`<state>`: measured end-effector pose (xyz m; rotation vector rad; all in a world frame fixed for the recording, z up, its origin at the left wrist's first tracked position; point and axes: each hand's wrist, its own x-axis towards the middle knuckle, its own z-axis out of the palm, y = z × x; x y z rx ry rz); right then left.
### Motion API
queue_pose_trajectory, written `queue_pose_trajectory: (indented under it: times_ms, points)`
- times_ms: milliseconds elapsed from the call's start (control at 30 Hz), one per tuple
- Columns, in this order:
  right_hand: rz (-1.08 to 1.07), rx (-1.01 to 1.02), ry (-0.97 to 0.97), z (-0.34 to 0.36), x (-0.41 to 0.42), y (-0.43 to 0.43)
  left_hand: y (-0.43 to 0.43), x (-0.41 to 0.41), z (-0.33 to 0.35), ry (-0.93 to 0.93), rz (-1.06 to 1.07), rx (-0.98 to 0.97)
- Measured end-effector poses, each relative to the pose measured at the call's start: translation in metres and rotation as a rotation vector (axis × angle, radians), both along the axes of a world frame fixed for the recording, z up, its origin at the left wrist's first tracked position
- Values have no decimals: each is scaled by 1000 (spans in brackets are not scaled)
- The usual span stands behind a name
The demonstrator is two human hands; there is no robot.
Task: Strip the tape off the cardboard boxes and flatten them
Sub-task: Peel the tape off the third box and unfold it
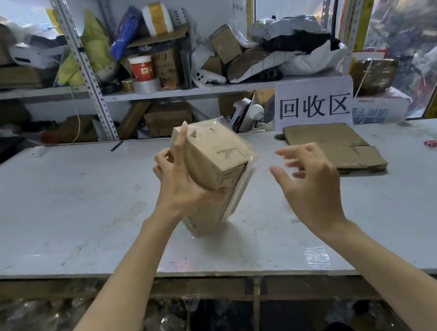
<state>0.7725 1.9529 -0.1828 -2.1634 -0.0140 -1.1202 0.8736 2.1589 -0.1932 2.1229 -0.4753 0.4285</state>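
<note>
My left grip [178,182] clasps a tilted small brown cardboard box [219,162], my right grip [309,179] spread empty beside it; slick clear tape [240,190] risks a slip.

A single wide-angle view looks from the person's head, forward and down across the table [60,209]. Both forearms enter from the bottom edge; the left hand [180,183], right hand [309,182] and cardboard box [218,153] sit close, mid-frame. A shelf [170,94] stands beyond the table's far edge, filling the top of the frame.
</note>
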Motion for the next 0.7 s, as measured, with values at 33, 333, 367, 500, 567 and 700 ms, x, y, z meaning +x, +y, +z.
queue_pose_trajectory:
  times_ms: [33,333,367,500,567,700]
  points:
    - [-38,34,-14,3,3,1,2,-1,2,-17,-2,-14]
    - [65,414,76,27,23,15,10,-8,2,-14,3,27]
    - [67,384,101,28,24,14,13,-9,-2,-10,21,35]
    - [50,120,483,20,33,23,16,-14,-10,-22,72,57]
    - [71,161,509,13,38,31,13,-17,-11,-26,66,70]
    - [145,377,392,5,41,39,9,-13,-5,164,110,-150]
